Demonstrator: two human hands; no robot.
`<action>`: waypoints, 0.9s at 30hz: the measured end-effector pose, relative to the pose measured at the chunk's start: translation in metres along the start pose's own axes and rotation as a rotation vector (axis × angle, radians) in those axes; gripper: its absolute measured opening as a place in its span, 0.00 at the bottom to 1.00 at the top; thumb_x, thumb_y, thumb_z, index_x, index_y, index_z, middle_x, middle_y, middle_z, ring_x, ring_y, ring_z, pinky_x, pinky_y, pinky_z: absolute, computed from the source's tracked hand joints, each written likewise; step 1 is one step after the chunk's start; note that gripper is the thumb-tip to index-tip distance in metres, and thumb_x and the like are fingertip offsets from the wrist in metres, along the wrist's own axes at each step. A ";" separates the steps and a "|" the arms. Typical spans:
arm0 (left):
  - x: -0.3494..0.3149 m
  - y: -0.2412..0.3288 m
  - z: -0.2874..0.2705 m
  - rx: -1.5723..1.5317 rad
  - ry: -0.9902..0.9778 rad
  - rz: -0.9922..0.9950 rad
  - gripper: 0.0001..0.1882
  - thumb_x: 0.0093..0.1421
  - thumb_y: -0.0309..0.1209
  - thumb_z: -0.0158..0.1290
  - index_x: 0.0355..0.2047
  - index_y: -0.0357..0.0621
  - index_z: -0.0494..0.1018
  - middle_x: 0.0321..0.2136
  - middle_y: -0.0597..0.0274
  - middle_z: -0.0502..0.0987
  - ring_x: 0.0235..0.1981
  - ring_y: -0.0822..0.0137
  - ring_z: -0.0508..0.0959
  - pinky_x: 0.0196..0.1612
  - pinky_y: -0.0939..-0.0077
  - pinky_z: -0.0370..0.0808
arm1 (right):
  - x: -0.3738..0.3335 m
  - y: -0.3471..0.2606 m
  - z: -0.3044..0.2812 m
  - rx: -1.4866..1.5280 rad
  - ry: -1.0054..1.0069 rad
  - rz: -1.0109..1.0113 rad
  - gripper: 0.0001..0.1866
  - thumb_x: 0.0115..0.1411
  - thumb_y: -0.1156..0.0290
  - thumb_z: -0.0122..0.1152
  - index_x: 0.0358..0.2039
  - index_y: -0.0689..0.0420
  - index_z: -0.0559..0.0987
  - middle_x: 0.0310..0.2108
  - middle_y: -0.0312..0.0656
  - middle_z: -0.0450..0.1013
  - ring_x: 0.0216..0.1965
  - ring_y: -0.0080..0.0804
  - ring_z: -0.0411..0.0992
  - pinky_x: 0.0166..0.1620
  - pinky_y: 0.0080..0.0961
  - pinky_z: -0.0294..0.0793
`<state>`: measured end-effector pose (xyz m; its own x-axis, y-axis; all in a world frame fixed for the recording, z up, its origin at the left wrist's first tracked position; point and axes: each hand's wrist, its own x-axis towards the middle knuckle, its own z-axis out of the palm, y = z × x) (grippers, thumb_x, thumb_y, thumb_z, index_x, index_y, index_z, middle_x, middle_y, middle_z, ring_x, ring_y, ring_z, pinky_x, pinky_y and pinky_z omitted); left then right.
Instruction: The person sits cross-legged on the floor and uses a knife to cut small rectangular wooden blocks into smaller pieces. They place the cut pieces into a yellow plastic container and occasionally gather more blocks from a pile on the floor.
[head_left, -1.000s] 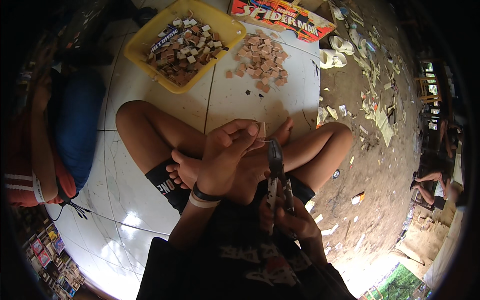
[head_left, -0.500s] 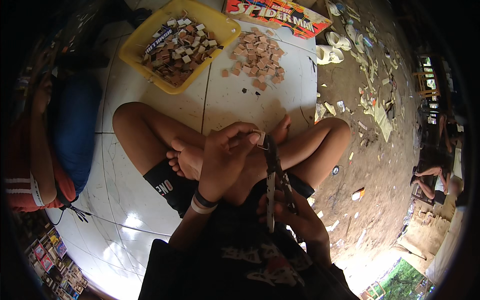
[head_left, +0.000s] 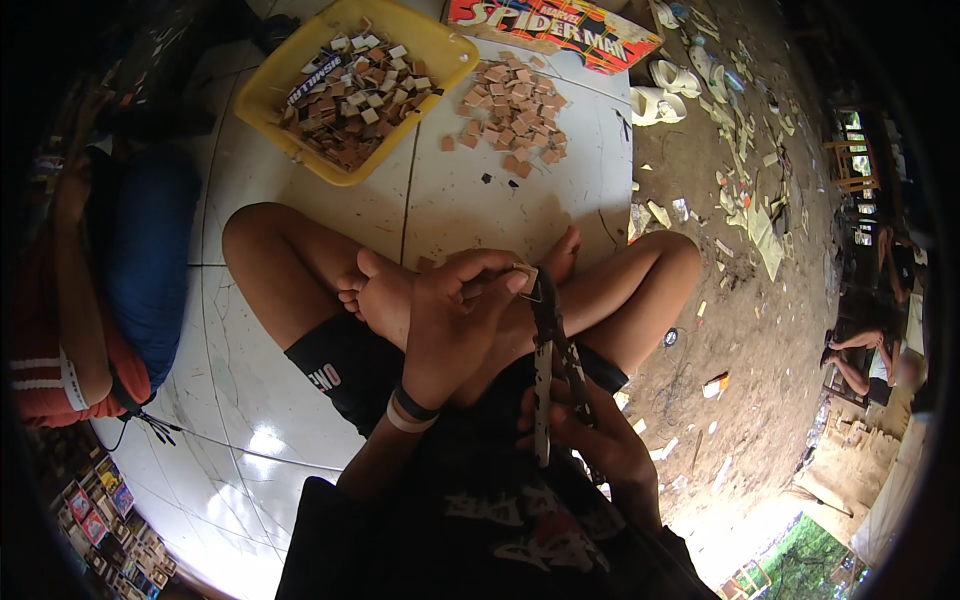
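My left hand pinches a small square brown piece with a pale edge between thumb and fingertips, in front of my crossed legs. My right hand is wrapped round the handles of long pliers with worn, patchy dark paint. The plier jaws point away from me and meet the right edge of the piece; whether they bite into it I cannot tell. Just beyond my left hand shows a small brown patch, too partly hidden to name.
A yellow basin of small square pieces stands ahead on white tiles. Beside it lies a pile of brown squares, with a printed red box behind. White clogs and scraps litter the dirt floor at right. A person's arm and blue cushion are at left.
The small piece has tilted slightly at the plier jaws, and my left fingers have shifted a little. My left-side foot has moved slightly. The brown patch beyond my left hand now shows.
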<state>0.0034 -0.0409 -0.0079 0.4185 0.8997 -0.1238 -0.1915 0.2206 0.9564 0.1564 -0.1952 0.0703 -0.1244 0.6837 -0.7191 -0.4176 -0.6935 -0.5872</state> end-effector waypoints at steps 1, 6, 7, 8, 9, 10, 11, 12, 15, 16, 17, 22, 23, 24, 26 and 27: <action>0.000 0.000 0.000 0.006 -0.001 0.000 0.09 0.68 0.19 0.60 0.47 0.28 0.80 0.42 0.51 0.86 0.46 0.66 0.87 0.52 0.76 0.82 | 0.000 0.000 0.000 0.001 -0.005 -0.006 0.24 0.76 0.68 0.57 0.68 0.61 0.65 0.54 0.46 0.74 0.54 0.34 0.76 0.56 0.37 0.83; -0.001 -0.001 -0.001 0.013 0.003 -0.013 0.09 0.67 0.18 0.60 0.47 0.28 0.80 0.42 0.52 0.85 0.46 0.66 0.87 0.52 0.76 0.82 | -0.002 0.001 0.000 0.006 0.015 0.010 0.23 0.76 0.67 0.58 0.67 0.61 0.67 0.52 0.44 0.75 0.54 0.33 0.76 0.56 0.36 0.82; -0.001 -0.001 -0.001 0.015 0.005 -0.015 0.09 0.67 0.18 0.60 0.47 0.28 0.80 0.42 0.51 0.85 0.46 0.66 0.87 0.52 0.76 0.82 | -0.001 0.004 -0.001 -0.001 0.020 0.017 0.23 0.76 0.67 0.58 0.66 0.61 0.68 0.52 0.44 0.75 0.54 0.33 0.76 0.55 0.34 0.82; -0.002 -0.002 -0.001 0.016 0.008 -0.017 0.09 0.67 0.18 0.60 0.47 0.29 0.80 0.42 0.51 0.85 0.46 0.66 0.87 0.53 0.76 0.82 | 0.000 0.008 -0.002 -0.009 0.024 0.023 0.22 0.76 0.67 0.58 0.65 0.61 0.68 0.51 0.43 0.75 0.53 0.32 0.76 0.55 0.33 0.81; -0.002 -0.004 -0.002 0.032 0.006 0.001 0.09 0.67 0.18 0.60 0.47 0.29 0.80 0.43 0.52 0.85 0.46 0.66 0.87 0.52 0.76 0.82 | 0.002 0.013 -0.004 -0.007 0.000 0.013 0.21 0.76 0.67 0.57 0.65 0.61 0.69 0.50 0.42 0.76 0.53 0.31 0.76 0.53 0.31 0.80; -0.003 -0.005 -0.002 0.047 0.003 0.019 0.09 0.67 0.18 0.60 0.47 0.29 0.80 0.43 0.52 0.85 0.46 0.66 0.86 0.52 0.76 0.82 | 0.005 0.020 -0.006 -0.005 -0.024 0.002 0.21 0.76 0.67 0.57 0.64 0.61 0.70 0.49 0.41 0.76 0.52 0.29 0.76 0.52 0.30 0.80; -0.003 -0.008 -0.003 0.059 0.007 0.030 0.09 0.67 0.17 0.59 0.47 0.30 0.80 0.43 0.52 0.85 0.46 0.66 0.86 0.52 0.76 0.82 | 0.008 0.027 -0.008 0.006 -0.052 -0.026 0.20 0.77 0.67 0.57 0.64 0.60 0.70 0.48 0.41 0.76 0.52 0.28 0.75 0.51 0.28 0.79; -0.004 -0.010 -0.003 0.032 -0.023 0.038 0.09 0.67 0.17 0.59 0.47 0.30 0.80 0.43 0.52 0.85 0.46 0.66 0.86 0.52 0.76 0.82 | 0.012 0.036 -0.009 0.006 -0.014 -0.007 0.18 0.77 0.67 0.56 0.62 0.60 0.71 0.46 0.39 0.76 0.49 0.27 0.76 0.48 0.28 0.78; -0.006 -0.021 -0.004 -0.038 -0.083 0.040 0.09 0.67 0.17 0.59 0.47 0.30 0.80 0.43 0.53 0.85 0.46 0.66 0.86 0.52 0.76 0.82 | 0.024 0.060 -0.009 0.036 0.025 -0.040 0.12 0.77 0.68 0.56 0.56 0.58 0.74 0.40 0.35 0.77 0.42 0.24 0.76 0.40 0.27 0.76; -0.006 -0.025 -0.005 -0.045 -0.090 0.048 0.09 0.67 0.17 0.59 0.46 0.30 0.80 0.43 0.53 0.85 0.46 0.67 0.86 0.52 0.75 0.82 | 0.028 0.065 -0.010 0.041 -0.010 -0.079 0.11 0.77 0.68 0.56 0.54 0.57 0.74 0.39 0.34 0.77 0.39 0.24 0.76 0.38 0.28 0.75; -0.007 -0.028 -0.005 -0.054 -0.095 0.040 0.08 0.67 0.16 0.59 0.46 0.30 0.80 0.43 0.54 0.85 0.46 0.67 0.86 0.53 0.75 0.81 | 0.030 0.068 -0.011 0.031 -0.018 -0.114 0.09 0.77 0.68 0.56 0.52 0.57 0.74 0.37 0.32 0.76 0.36 0.23 0.75 0.36 0.28 0.74; -0.007 -0.040 -0.008 0.028 -0.065 0.069 0.08 0.67 0.16 0.58 0.46 0.32 0.80 0.42 0.54 0.85 0.46 0.68 0.85 0.51 0.75 0.81 | 0.036 0.064 -0.008 -0.520 0.283 -0.276 0.10 0.74 0.71 0.58 0.51 0.58 0.72 0.33 0.43 0.78 0.31 0.35 0.78 0.34 0.34 0.73; -0.007 -0.041 -0.008 0.034 -0.049 0.078 0.09 0.67 0.15 0.58 0.46 0.32 0.80 0.42 0.55 0.85 0.45 0.68 0.85 0.50 0.75 0.81 | 0.037 0.063 -0.007 -0.691 0.368 -0.359 0.11 0.73 0.71 0.59 0.52 0.58 0.71 0.33 0.46 0.78 0.31 0.38 0.78 0.35 0.35 0.74; -0.008 -0.042 -0.007 -0.014 -0.079 0.085 0.09 0.66 0.16 0.58 0.46 0.32 0.80 0.41 0.54 0.85 0.45 0.67 0.85 0.50 0.75 0.81 | 0.038 0.062 -0.006 -0.718 0.402 -0.339 0.11 0.73 0.71 0.59 0.52 0.59 0.71 0.33 0.49 0.78 0.32 0.40 0.78 0.36 0.35 0.74; -0.012 -0.042 -0.006 -0.120 -0.126 0.094 0.09 0.66 0.17 0.58 0.46 0.32 0.80 0.41 0.54 0.85 0.44 0.66 0.85 0.49 0.74 0.81 | 0.040 0.064 -0.005 -0.759 0.449 -0.376 0.12 0.72 0.72 0.59 0.52 0.59 0.70 0.33 0.53 0.77 0.33 0.45 0.79 0.38 0.37 0.76; -0.013 -0.041 -0.007 0.013 -0.162 0.106 0.09 0.66 0.18 0.59 0.47 0.32 0.80 0.41 0.53 0.85 0.44 0.65 0.85 0.49 0.73 0.81 | 0.040 0.065 -0.006 -0.751 0.491 -0.339 0.12 0.72 0.71 0.59 0.52 0.59 0.70 0.33 0.52 0.77 0.34 0.45 0.79 0.39 0.38 0.76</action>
<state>0.0000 -0.0589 -0.0475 0.5341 0.8452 0.0205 -0.2304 0.1222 0.9654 0.1299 -0.2144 0.0004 0.3598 0.8217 -0.4421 0.3455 -0.5575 -0.7549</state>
